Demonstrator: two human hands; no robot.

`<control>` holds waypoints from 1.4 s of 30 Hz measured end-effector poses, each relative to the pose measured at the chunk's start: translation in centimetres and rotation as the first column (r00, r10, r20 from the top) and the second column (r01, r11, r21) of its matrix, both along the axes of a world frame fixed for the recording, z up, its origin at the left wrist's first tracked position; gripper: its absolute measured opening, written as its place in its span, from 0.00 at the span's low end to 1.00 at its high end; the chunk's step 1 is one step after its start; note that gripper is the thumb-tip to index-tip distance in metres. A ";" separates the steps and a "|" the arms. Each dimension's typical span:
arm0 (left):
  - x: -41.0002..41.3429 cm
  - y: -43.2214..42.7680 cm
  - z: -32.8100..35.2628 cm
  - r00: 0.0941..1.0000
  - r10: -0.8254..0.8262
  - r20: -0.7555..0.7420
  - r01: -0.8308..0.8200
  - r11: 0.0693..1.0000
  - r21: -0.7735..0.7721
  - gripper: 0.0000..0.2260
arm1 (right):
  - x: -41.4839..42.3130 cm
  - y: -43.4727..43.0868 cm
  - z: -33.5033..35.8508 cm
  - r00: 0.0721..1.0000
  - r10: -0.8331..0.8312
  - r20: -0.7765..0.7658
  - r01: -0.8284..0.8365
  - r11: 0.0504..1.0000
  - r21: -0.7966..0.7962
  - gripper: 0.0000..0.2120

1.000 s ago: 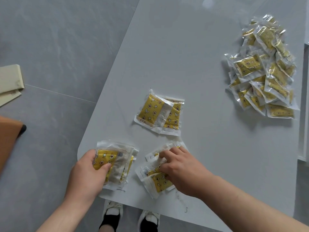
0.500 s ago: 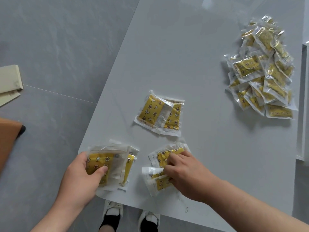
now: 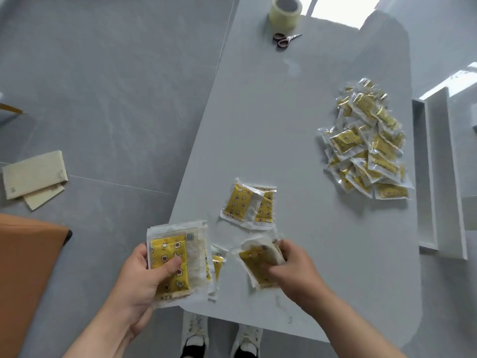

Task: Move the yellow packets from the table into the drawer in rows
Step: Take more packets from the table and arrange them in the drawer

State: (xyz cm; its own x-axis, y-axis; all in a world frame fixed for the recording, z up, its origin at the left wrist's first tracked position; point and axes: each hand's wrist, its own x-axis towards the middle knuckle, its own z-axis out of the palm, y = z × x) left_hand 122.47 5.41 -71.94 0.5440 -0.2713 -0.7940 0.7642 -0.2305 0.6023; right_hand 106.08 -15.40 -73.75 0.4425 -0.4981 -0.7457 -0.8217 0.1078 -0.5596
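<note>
My left hand (image 3: pixel 139 280) grips a stack of yellow packets (image 3: pixel 175 262) lifted at the table's near left corner, thumb on top. My right hand (image 3: pixel 294 272) holds a second small bunch of packets (image 3: pixel 258 264) just above the table (image 3: pixel 284 125). A single packet (image 3: pixel 217 264) lies between the two hands. Two overlapping packets (image 3: pixel 249 204) lie a little farther in. A big heap of packets (image 3: pixel 366 143) sits at the right side of the table. The white drawer (image 3: pixel 444 177) stands open beside the table's right edge.
A roll of clear tape (image 3: pixel 285 11) and small scissors (image 3: pixel 284 40) lie at the far end of the table. On the floor to the left are beige folded boards (image 3: pixel 33 178) and an orange chair seat (image 3: pixel 25 275). My shoes (image 3: pixel 222 337) show below the table edge.
Both hands have picked their packets up off the table: the left stack is raised and turned upright, the right hand has gathered its loose packets into a bunch. The camera view has tilted up.
</note>
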 end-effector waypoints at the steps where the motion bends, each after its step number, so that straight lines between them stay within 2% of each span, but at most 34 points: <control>1: 0.6 -0.2 1.1 1.000 0.018 -0.012 -0.018 0.999 -0.030 0.21 | 0.6 0.1 1.6 0.992 -0.115 0.049 0.113 0.993 0.043 0.11; 4: 2.4 -0.9 4.8 0.999 0.019 -0.040 -0.024 0.993 -0.120 0.20 | 2.4 0.2 6.7 0.915 -0.370 0.160 0.345 0.924 0.165 0.13; 9: 5.1 -2.1 11.2 0.998 -0.029 -0.058 0.013 0.966 -0.258 0.24 | 4.9 -0.3 15.4 0.762 -0.568 0.311 0.506 0.822 0.261 0.16; 12: 5.9 -3.0 15.1 0.994 -0.061 -0.091 0.028 0.943 -0.332 0.22 | 5.7 -0.5 20.6 0.676 -0.653 0.342 0.576 0.757 0.308 0.14; 15: 6.2 -4.2 19.1 0.986 -0.107 -0.124 0.048 0.915 -0.401 0.14 | 5.4 -0.5 25.8 0.616 -0.716 0.328 0.609 0.697 0.379 0.11; 18: 5.7 -4.8 23.3 0.983 -0.138 -0.123 0.070 0.895 -0.441 0.16 | 4.1 0.3 30.7 0.526 -0.786 0.325 0.600 0.614 0.513 0.15; 25: 2.2 -5.5 31.6 0.976 -0.214 -0.029 0.171 0.848 -0.502 0.10 | -1.5 2.7 39.4 0.396 -0.806 0.439 0.544 0.591 0.595 0.23; 33: -7.5 -6.5 36.5 0.925 -0.361 0.120 0.364 0.745 -0.559 0.14 | -12.8 4.6 43.8 0.216 -0.796 0.565 0.609 0.562 0.560 0.15; 38: -17.9 -7.0 39.4 0.864 -0.464 0.195 0.483 0.660 -0.575 0.14 | -22.8 6.8 44.6 0.064 -0.833 0.549 0.653 0.451 0.608 0.20; 40: -22.3 -7.0 40.5 0.834 -0.511 0.210 0.526 0.620 -0.582 0.14 | -27.2 8.0 45.3 0.010 -0.832 0.554 0.673 0.416 0.612 0.18; 42: -26.6 -7.1 41.2 0.812 -0.542 0.214 0.552 0.596 -0.584 0.17 | -31.7 9.3 46.2 -0.039 -0.817 0.575 0.692 0.393 0.605 0.11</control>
State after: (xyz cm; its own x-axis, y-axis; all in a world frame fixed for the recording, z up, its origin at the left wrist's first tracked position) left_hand 95.86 -1.66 -30.72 0.1422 -0.9270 -0.3471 0.6075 -0.1951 0.7700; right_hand 74.34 -6.13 -27.54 0.1752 -0.8717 -0.4577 0.5100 0.4780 -0.7151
